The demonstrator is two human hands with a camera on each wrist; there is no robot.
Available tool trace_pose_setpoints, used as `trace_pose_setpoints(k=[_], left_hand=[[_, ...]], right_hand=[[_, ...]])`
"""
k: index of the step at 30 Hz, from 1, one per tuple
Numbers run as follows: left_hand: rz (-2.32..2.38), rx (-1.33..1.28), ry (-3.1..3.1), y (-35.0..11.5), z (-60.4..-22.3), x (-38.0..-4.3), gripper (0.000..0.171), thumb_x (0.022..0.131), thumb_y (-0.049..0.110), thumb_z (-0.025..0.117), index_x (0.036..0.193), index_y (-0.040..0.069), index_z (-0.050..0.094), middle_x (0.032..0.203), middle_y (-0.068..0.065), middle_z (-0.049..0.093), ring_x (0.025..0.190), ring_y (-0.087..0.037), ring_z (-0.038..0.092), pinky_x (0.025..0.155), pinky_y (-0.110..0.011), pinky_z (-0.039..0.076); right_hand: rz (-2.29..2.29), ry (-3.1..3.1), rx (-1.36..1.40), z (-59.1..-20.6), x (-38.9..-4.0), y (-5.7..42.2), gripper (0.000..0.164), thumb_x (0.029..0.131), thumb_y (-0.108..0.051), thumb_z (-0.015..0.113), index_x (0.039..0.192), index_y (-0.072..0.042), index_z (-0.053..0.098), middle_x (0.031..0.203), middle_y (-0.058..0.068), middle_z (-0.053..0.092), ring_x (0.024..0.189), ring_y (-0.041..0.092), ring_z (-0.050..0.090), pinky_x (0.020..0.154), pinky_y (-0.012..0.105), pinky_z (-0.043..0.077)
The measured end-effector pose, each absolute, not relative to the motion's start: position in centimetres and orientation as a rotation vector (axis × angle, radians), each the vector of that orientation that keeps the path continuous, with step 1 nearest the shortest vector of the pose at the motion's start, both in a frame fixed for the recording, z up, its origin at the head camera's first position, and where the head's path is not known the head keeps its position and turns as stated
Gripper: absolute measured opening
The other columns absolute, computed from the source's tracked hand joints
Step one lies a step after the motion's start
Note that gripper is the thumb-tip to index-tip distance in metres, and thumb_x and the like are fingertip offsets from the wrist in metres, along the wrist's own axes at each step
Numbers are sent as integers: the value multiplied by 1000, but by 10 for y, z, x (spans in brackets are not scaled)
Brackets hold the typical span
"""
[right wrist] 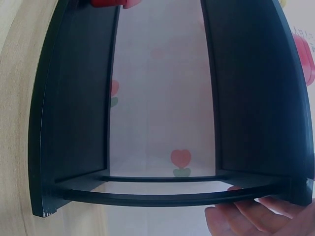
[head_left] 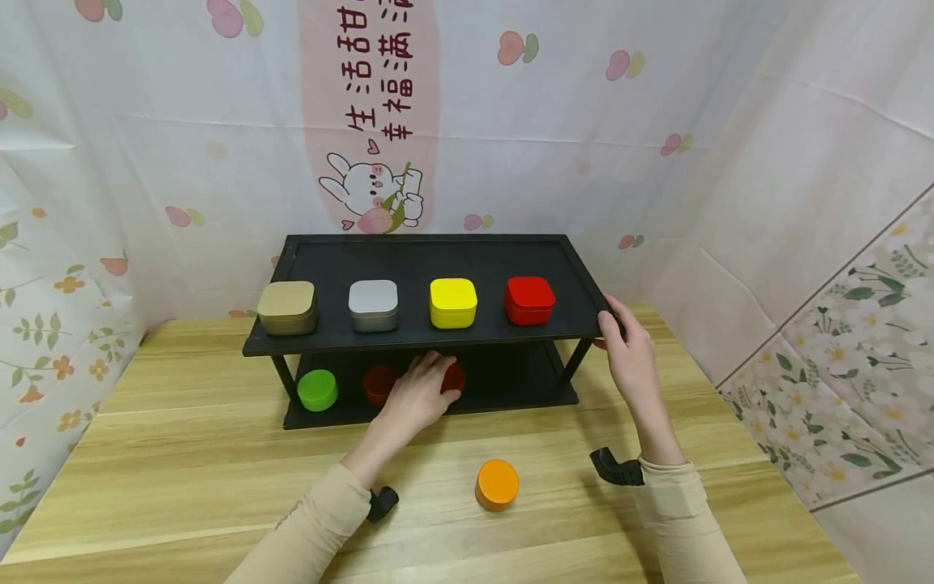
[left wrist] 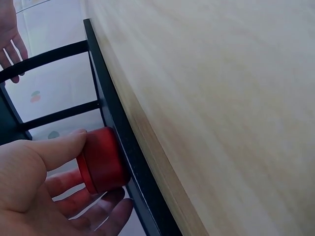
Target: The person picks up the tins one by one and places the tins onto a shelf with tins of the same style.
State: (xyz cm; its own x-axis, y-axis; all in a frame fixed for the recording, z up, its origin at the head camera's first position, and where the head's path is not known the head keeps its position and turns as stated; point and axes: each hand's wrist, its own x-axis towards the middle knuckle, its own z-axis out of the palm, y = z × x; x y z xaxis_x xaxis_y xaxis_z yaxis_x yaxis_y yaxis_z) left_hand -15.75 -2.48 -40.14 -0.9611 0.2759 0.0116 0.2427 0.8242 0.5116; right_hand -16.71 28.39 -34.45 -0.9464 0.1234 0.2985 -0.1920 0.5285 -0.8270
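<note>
On the lower level of a black two-tier shelf (head_left: 409,354), my left hand (head_left: 417,395) holds a round red tin (left wrist: 103,157) between thumb and fingers. The tin rests on the lower board in the left wrist view. Beside that hand stands a second, dark red round tin (head_left: 379,384), and further left a green round tin (head_left: 317,390). My right hand (head_left: 629,345) grips the right end of the upper board, thumb near the front corner. Its fingers (right wrist: 241,216) lie against the end of the frame in the right wrist view.
Along the upper board stand a gold tin (head_left: 288,307), a silver tin (head_left: 374,306), a yellow tin (head_left: 453,303) and a red square tin (head_left: 529,300). An orange round tin (head_left: 497,485) is on the wooden table (head_left: 182,470) in front. Patterned curtains (head_left: 584,146) hang behind.
</note>
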Motion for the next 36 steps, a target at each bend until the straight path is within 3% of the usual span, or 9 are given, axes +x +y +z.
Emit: trace_pose_setpoints(k=[13,25,27,33,36], left_hand=[[830,379,2901,-26,-402,-159,59,98,29,71,150,11,51,158,-19,47,144,-42,46,112,-61,46],[866,438,2967,-30,-401,-150,59,97,29,73,149,11,52,149,-17,53,133,-38,54,97,-54,57],[862,454,2990,-31,-399,-147,59,96,28,74,148,10,54,148,-17,54,131,-38,55,95,-53,58],[885,509,3046,-31,-394,-134,56,94,26,76,144,9,58,144,-17,58,126,-38,58,91,-51,60],[917,532,3054,-31,-391,-127,55,94,25,76,143,10,58,143,-17,58,126,-39,59,92,-52,59]], right_hand=[[1374,-2454,56,-345,-168,283,54,109,-44,43,157,-18,45,153,19,53,95,-17,58,81,3,50],[1387,-2455,56,-344,-166,283,55,109,-44,41,158,-17,43,154,19,51,97,-16,57,82,2,50],[1388,-2458,56,-344,-166,283,55,110,-43,41,158,-18,42,155,19,51,101,-10,60,82,2,50],[1390,-2461,57,-344,-167,284,53,110,-42,40,158,-20,42,155,18,50,120,27,64,82,3,50],[1392,-2461,55,-344,-167,284,53,110,-41,40,158,-20,42,155,18,50,119,25,64,82,3,50]])
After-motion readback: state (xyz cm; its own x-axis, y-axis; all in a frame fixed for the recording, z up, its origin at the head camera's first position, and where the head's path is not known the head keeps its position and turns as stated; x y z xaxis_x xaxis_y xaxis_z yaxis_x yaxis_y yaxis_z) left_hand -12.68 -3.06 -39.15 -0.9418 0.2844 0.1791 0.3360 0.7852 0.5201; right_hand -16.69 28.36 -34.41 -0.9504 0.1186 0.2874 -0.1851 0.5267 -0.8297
